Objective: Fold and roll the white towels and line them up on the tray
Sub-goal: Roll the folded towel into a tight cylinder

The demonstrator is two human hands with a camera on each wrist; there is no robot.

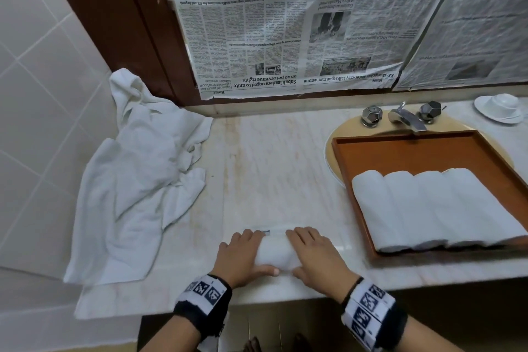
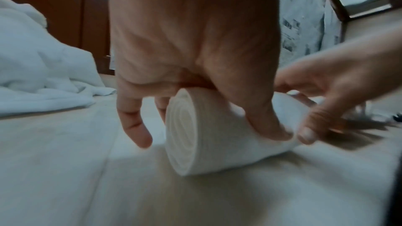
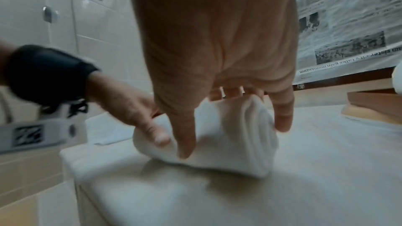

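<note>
One rolled towel (image 1: 273, 254) lies under our palms near the front edge of the counter (image 1: 271, 168), its spiral end showing clearly in the left wrist view. We keep our left hand (image 1: 243, 256) arched over that end, fingers curled down the far side and thumb tucked against the near side, so the layers cannot spring loose. Our right hand (image 1: 317, 257) clamps the other end the same way, fingers curved over the top and thumb low in front; holding both ends keeps the cylinder even along its length. A small label (image 1: 264, 232) peeks out beyond our fingertips, which suggests the last flap is just being wound in.

To the right, the wooden tray (image 1: 428, 148) sits over the sink basin, close enough for a short carry. Four finished rolls (image 1: 434, 208) lie touching side by side in its near half, so we judge this one belongs beside them. On the left a heap of loose towels (image 1: 137, 174) waits against the tiled wall, within easy reach for the following rounds.
</note>
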